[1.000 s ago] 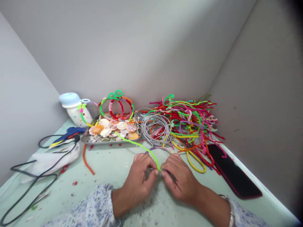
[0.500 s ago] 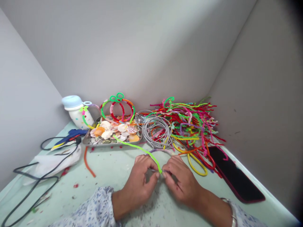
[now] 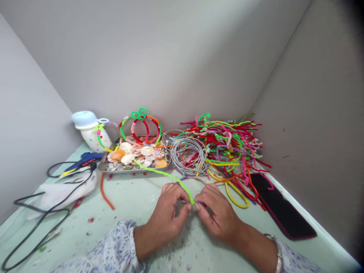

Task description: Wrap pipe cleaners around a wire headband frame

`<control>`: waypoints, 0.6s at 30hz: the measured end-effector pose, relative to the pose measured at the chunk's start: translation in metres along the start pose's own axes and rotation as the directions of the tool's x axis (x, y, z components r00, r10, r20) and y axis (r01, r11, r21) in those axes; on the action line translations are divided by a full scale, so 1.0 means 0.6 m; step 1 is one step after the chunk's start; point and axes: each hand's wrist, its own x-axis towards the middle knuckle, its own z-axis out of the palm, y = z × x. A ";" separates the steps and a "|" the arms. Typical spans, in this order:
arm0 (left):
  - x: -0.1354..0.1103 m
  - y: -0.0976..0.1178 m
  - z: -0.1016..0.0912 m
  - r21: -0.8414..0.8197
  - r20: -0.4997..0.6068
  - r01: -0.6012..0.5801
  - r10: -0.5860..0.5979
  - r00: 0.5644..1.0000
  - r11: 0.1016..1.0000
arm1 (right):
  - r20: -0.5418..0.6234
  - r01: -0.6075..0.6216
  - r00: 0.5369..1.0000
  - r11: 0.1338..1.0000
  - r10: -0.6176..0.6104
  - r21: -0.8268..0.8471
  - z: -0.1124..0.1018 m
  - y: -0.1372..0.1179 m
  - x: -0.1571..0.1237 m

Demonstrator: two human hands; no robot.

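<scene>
A lime-green pipe cleaner [image 3: 167, 174] runs from the shell tray down to a small wrap between my fingertips. My left hand [image 3: 170, 214] is closed, thumb and forefinger pinching beside that green wrap. On the other side, my right hand [image 3: 217, 212] pinches a thin ring, purple where it meets the fingers. Behind my knuckles the ring's far arc [image 3: 196, 178] shows, covered in purple and pale pink fuzz. Fingers hide the ring's sides, so I cannot tell exactly how the green end is fixed.
Behind my hands stands a metal tray [image 3: 133, 172] of shells with decorated hoops [image 3: 146, 131]. Grey wire coils [image 3: 188, 156] and a pipe-cleaner pile [image 3: 227, 140] lie to its right. A dark phone [image 3: 284, 208], a white bottle [image 3: 93, 136] and a black cable [image 3: 47, 212] flank them.
The whole view has shifted slightly, with the scene sitting a little higher. Both hands keep their pinch at the green wrap, nearly unmoved.
</scene>
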 end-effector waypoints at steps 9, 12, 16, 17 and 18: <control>0.003 0.005 -0.002 -0.007 -0.002 0.003 -0.003 1.000 1.000 | -0.018 0.003 1.000 1.000 -0.004 -0.013 0.000 -0.002 0.000; 0.003 0.005 -0.002 -0.015 -0.006 -0.001 0.000 1.000 1.000 | -0.023 0.008 1.000 1.000 -0.008 -0.009 0.000 -0.003 0.000; 0.002 0.004 -0.001 -0.018 -0.006 0.009 -0.009 1.000 1.000 | -0.014 0.007 1.000 1.000 -0.007 0.001 0.001 -0.003 0.001; 0.002 0.004 -0.001 -0.017 -0.004 0.013 -0.013 1.000 1.000 | -0.012 0.006 1.000 1.000 -0.006 0.001 0.001 -0.003 0.001; 0.002 0.004 -0.001 -0.017 -0.004 0.015 -0.015 1.000 1.000 | -0.010 0.006 1.000 1.000 -0.006 0.002 0.001 -0.002 0.001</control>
